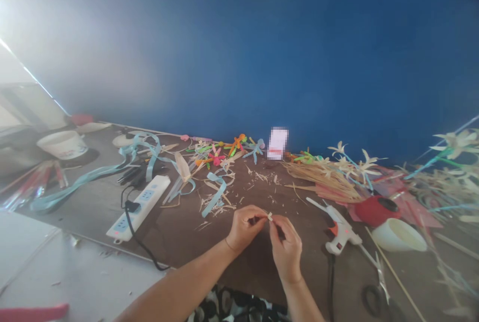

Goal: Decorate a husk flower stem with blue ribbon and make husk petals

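Near the front middle of the brown table, my left hand [247,227] and my right hand [286,247] meet at the fingertips. Between them is a small cream-coloured folded strip [270,216], perhaps dried leaf or husk; its exact kind is too small to tell. Both hands pinch it, with thumbs and forefingers pressed together. Pale scraps [262,177] lie scattered beyond my hands. A white glue gun [340,232] rests to the right of my right hand, with scissors [380,277] close by it.
A white power strip [140,207] with a plugged-in black cord lies at left. Light blue ribbon [93,177] trails behind it. Colourful pipe-cleaner figures [237,145] line the blue wall [239,57]. White cups [398,236] and cream flowers [366,164] are at right.
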### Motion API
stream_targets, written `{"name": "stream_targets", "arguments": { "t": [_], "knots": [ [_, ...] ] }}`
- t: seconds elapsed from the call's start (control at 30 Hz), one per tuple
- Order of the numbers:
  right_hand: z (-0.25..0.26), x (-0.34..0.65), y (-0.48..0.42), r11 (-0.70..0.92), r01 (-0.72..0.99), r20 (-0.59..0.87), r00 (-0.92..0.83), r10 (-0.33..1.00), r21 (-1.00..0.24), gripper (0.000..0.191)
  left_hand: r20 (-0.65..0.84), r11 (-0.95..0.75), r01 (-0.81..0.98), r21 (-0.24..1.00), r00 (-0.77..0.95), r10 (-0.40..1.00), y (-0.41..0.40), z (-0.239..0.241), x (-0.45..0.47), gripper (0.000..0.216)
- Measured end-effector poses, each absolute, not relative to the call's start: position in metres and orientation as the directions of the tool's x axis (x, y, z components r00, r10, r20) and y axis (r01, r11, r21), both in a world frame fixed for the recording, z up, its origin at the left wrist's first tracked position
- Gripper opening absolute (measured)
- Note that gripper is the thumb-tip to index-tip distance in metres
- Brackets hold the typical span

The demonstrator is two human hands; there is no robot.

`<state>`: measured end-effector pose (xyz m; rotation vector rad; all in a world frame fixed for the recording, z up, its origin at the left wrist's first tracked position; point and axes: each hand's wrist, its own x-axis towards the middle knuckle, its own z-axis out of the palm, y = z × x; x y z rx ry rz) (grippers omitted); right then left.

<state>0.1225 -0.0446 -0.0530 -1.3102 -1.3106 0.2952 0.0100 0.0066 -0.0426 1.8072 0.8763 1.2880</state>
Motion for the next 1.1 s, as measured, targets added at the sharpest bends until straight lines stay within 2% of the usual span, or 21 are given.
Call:
{"name": "stream_targets", "arguments": {
  "t": [0.43,0.63,0.87,1.1],
  "knots": [
    [-0.0535,0.1202,-0.0460,0.368,0.495,0.554,0.306,0.774,-0.787,0.011,0.449,-0.492,0.124,0.862,0.266,0.853,0.0059,-0.0423,0.0083,0.010],
    [-0.0563,0.1200,-0.0466,0.253,0.429,0.433,0.397,0.809,-0.867,0.017,0.388,-0.429,0.136,0.893,0.253,0.886,0.0069,-0.0425,0.0096,0.010],
    [-0.0514,0.1206,-0.0452,0.333,0.400,0.478,0.350,0.806,-0.854,0.011,0.351,-0.394,0.113,0.912,0.279,0.894,0.0079,-0.0448,0.0104,0.011],
    [-0.0516,0.1206,-0.0450,0.336,0.414,0.485,0.336,0.808,-0.846,0.009,0.321,-0.366,0.134,0.921,0.273,0.907,0.0070,-0.0491,0.0112,0.012]
  ]
}}
